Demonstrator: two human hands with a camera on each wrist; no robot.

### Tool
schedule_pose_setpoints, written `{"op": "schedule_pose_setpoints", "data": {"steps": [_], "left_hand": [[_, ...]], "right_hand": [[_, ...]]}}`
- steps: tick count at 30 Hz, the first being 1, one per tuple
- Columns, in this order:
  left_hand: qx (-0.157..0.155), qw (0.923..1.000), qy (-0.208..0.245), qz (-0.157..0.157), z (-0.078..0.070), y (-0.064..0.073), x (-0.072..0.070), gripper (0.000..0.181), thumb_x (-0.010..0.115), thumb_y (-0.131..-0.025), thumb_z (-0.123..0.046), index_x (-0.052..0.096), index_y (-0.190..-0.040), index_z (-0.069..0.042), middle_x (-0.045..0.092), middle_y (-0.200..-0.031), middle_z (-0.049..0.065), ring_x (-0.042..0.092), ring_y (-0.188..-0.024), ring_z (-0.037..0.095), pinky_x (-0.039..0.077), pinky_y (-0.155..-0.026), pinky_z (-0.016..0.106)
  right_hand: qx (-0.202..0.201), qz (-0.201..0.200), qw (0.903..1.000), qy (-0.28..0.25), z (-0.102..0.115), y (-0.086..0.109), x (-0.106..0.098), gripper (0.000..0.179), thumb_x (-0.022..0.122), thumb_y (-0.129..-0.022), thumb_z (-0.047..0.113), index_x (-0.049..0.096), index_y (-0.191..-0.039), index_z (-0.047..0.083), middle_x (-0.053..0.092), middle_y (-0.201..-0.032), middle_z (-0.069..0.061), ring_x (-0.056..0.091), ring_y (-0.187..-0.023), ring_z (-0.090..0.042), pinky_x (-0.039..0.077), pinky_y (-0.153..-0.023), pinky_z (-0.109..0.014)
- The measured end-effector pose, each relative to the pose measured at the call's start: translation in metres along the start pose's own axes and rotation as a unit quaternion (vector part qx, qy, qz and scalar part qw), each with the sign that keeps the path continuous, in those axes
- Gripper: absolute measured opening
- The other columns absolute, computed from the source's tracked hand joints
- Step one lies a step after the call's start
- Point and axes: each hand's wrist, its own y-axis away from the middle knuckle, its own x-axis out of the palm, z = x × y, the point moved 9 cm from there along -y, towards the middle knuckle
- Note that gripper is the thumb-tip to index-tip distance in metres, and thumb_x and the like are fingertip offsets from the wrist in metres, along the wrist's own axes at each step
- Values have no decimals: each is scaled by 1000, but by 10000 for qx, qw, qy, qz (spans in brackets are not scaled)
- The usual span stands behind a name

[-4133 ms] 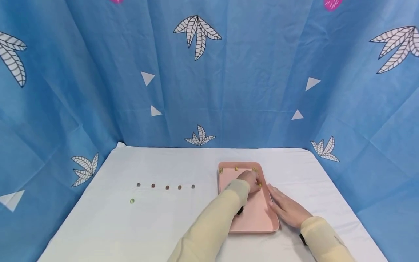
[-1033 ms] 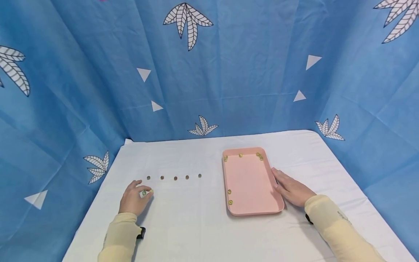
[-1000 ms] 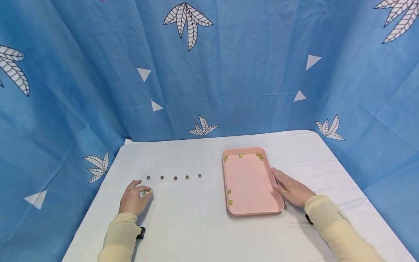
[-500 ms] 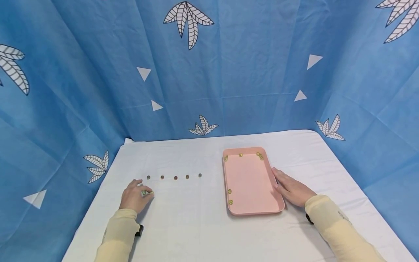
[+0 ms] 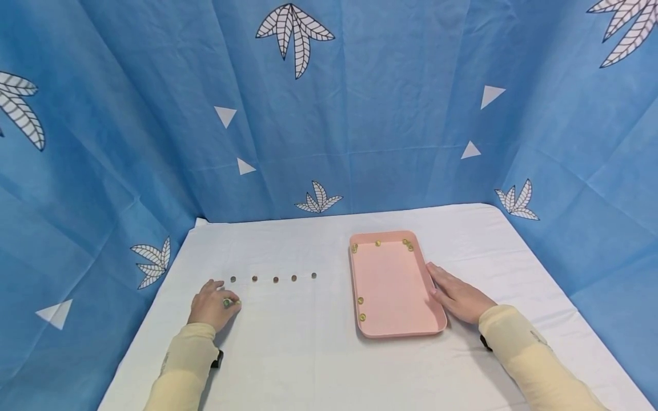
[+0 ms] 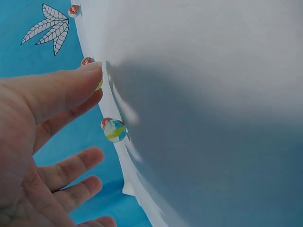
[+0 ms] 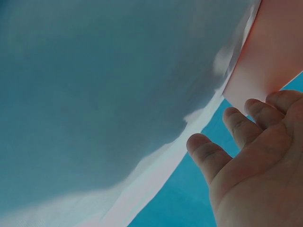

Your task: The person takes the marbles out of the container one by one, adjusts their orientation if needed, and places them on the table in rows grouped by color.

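Note:
In the head view my left hand (image 5: 209,306) is at the left of the white table, its thumb and index finger pinching a small clear marble with yellow in it (image 5: 239,302). That marble (image 6: 100,84) is mostly hidden by the fingers in the left wrist view. Just beside it a green-looking marble (image 5: 226,302) rests on the cloth; close up, this second marble (image 6: 115,131) shows a yellow swirl. My right hand (image 5: 460,297) lies with extended fingers along the right wall of a pink tray (image 5: 396,331), fingertips touching it.
Behind the left hand runs a spaced row of several darker marbles, one of them a middle marble (image 5: 276,279). Inside the tray, several yellowish marbles sit along the edges, including a lower-left marble (image 5: 362,317). A blue curtain (image 5: 319,131) encloses the table's back and sides.
My left hand has moved from inside the tray to the far left, where it pinches a marble beside the green-looking one. Over the last second it lowers slightly. The right hand stays put.

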Motion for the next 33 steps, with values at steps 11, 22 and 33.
{"op": "schedule_pose_setpoints", "data": {"steps": [11,22,33], "left_hand": [[12,10000,1,-3,4,-1,2,14,83,-73,-16,76,-84,-12,50,-131,30,31,-130,53,26,-100,70],[-108,9999,-3,46,7,0,2,15,82,-75,-17,76,-88,-12,49,-132,29,29,-132,51,23,-102,70],[484,9967,253,-595,-23,-6,-34,20,81,-76,-16,76,-93,-7,54,-126,29,34,-129,52,28,-104,64]], "right_hand": [[-68,-43,10000,-43,0,-2,2,65,36,-102,47,16,-155,15,20,-158,-10,23,-142,-34,24,-111,-54],[-21,-19,10000,-34,0,-3,2,65,35,-102,48,15,-155,17,19,-159,-9,23,-142,-34,24,-111,-55],[12,-29,10000,-68,0,0,1,65,36,-102,48,17,-155,15,19,-159,-9,23,-142,-35,24,-111,-56]]}}
